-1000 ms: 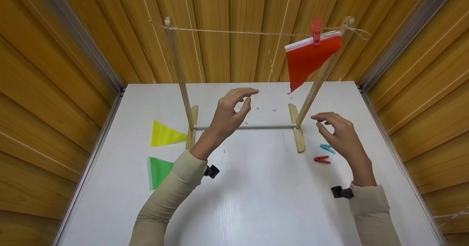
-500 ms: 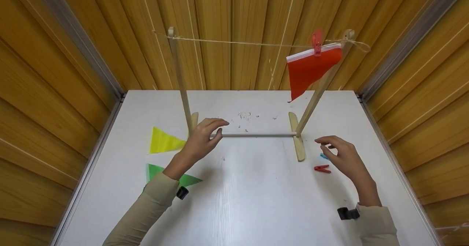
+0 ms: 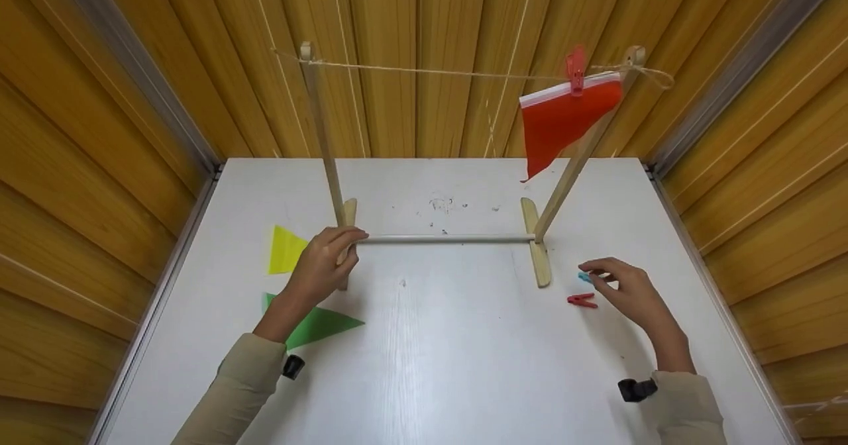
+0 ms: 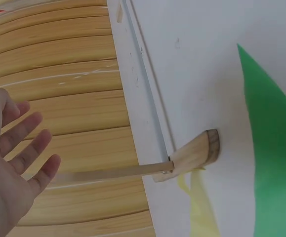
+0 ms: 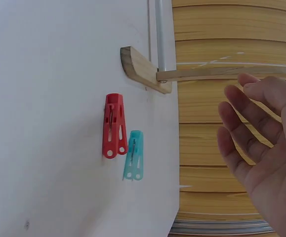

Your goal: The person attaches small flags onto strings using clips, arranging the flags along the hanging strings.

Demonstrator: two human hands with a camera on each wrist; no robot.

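My left hand (image 3: pixel 322 266) hovers over the left foot of a wooden stand, overlapping a yellow triangular flag (image 3: pixel 282 249) in the head view. Its fingers are loosely bent around nothing in the left wrist view. Nearer me, partly behind that wrist, lies a green triangular flag (image 3: pixel 323 326). My right hand (image 3: pixel 629 293) is above a blue clothespin (image 5: pixel 134 155) and a red clothespin (image 5: pixel 114 126), both lying on the table. In the right wrist view its curved fingers (image 5: pixel 239 123) hold nothing. A red flag (image 3: pixel 563 120) hangs from the string, pinned by another red clothespin (image 3: pixel 576 74).
A string (image 3: pixel 411 70) runs between the tops of two wooden posts, the left post (image 3: pixel 321 134) and right post (image 3: pixel 563 193). A white rod (image 3: pixel 450 238) joins their feet low across the table (image 3: pixel 450 379). Wood-patterned walls (image 3: pixel 437 120) enclose the back and sides.
My left hand has moved left and toward me, from the middle of the stand to its left foot. My right hand has come down closer over the clothespins. The view has tilted slightly.
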